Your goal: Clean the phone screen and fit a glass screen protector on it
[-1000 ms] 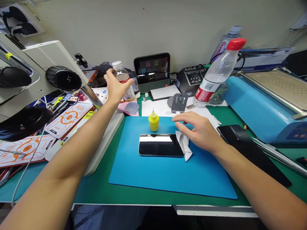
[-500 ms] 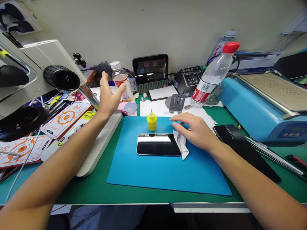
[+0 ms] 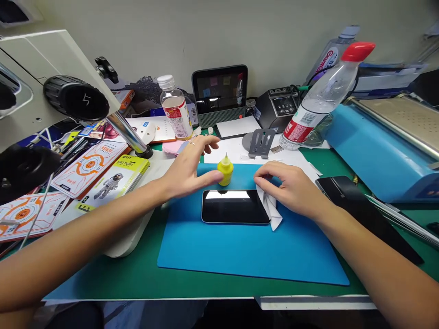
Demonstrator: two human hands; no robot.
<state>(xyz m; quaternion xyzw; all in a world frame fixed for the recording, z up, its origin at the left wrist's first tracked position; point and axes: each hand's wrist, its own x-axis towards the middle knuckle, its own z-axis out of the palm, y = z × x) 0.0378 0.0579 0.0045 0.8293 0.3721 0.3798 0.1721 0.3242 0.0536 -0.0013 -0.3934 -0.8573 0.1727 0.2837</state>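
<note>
A black-screened smartphone [image 3: 233, 211] lies flat on a blue mat [image 3: 247, 251]. Behind it stands a small yellow needle-tip bottle [image 3: 225, 172], upright. My left hand [image 3: 192, 164] reaches over the mat's back left corner, fingers apart and thumb stretched out close to the bottle; nothing is in it. At the phone's right end, my right hand [image 3: 286, 187] pinches the top of a white cloth [image 3: 270, 208] between thumb and fingertips. The cloth hangs down over the phone's right edge onto the mat.
A microscope arm [image 3: 58, 82] and its stand take up the left, with boxes [image 3: 113, 183] below. At the back are a drink bottle [image 3: 176, 112] and a tablet-like screen [image 3: 219, 93]. A red-capped water bottle [image 3: 312, 105] and a blue machine [image 3: 384, 155] stand right.
My left hand has come down and right, from near the drink bottle to beside the yellow bottle. My right fingers have closed on the cloth. The view has shifted slightly.
</note>
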